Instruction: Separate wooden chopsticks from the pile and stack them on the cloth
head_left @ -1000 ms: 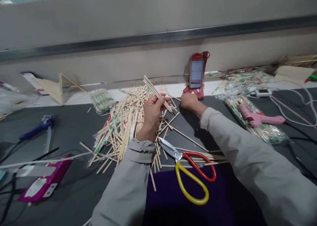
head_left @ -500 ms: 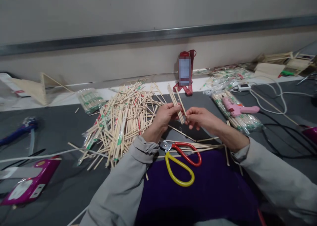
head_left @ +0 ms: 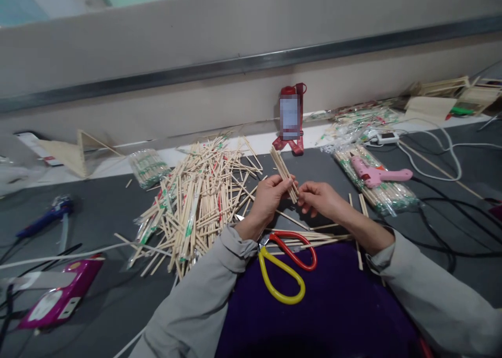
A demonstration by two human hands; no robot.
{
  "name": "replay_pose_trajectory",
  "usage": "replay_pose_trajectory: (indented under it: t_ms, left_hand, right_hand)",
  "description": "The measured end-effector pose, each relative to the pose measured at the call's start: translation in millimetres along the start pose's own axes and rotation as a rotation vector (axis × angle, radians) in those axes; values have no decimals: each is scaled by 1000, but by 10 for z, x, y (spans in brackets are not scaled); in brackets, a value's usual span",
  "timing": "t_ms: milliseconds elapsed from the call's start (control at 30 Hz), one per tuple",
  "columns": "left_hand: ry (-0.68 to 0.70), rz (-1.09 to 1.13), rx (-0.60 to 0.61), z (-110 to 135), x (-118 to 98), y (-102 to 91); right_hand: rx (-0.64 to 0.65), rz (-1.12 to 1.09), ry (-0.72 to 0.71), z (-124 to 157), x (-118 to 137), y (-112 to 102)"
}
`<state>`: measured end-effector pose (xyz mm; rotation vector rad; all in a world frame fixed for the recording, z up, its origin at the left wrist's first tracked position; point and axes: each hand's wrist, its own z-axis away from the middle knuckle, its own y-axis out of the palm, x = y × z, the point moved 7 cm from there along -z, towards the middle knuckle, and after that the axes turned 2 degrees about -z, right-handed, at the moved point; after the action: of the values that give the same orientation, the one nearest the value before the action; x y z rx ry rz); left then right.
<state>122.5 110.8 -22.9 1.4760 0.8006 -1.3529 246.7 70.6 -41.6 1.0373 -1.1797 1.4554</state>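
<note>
My left hand (head_left: 271, 196) is closed round a small bundle of thin wooden chopsticks (head_left: 281, 165), which tilts up and away to the left. At the bundle's lower end, my right hand (head_left: 317, 197) has its fingers curled, thumb and forefinger pinched at the stick ends. Below my hands lie scissors with one red and one yellow handle (head_left: 281, 301), their blades partly hidden by my left wrist. Several loose chopsticks (head_left: 292, 219) lie beside and behind the scissors. A big heap of chopsticks (head_left: 207, 196), some in printed wrappers, spreads to the left of my left hand.
A pink glue gun (head_left: 378, 176) rests on bagged chopsticks (head_left: 396, 196) at right, with cables around. Another bag (head_left: 148, 167) lies behind the heap. A phone (head_left: 289, 118) leans on the wall. At left are a blue tool (head_left: 47, 219) and a magenta device (head_left: 65, 298).
The single chopstick that my right hand held apart has come in against the bundle in my left hand. The camera view has shifted slightly.
</note>
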Motion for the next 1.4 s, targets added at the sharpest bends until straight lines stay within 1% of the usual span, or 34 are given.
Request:
replay_pose_trajectory:
  t_ms: [133, 267, 433, 633, 700, 800, 900, 1000, 1133, 1400]
  left_hand:
    - [81, -102, -24, 25, -20, 6]
    - [130, -159, -20, 47, -35, 15]
    - [109, -87, 6, 73, -59, 48]
    - [80, -46, -3, 60, -65, 38]
    - [78, -40, -19, 45, -56, 15]
    - [86, -57, -35, 32, -48, -8]
    - [90, -72, -15, 39, -48, 13]
    - [91, -58, 5, 57, -54, 45]
    - [85, -32, 1, 60, -58, 50]
    - [89, -39, 27, 31, -19, 67]
  right_hand:
    - [-81, 44, -13, 2, -15, -11]
    - [-87, -87, -2, 23, -26, 15]
    - [-32, -324, 73, 65, -66, 25]
    - [-17, -396, 149, 81, -103, 3]
    - [-3, -395, 144, 90, -81, 20]
    - [23, -339, 114, 99, -37, 50]
    - [28, -281, 104, 100, -30, 46]
    - [45, -281, 113, 101, -42, 22]
    - [64, -274, 99, 103, -23, -9]
    - [-15, -108, 66, 101, 9, -28]
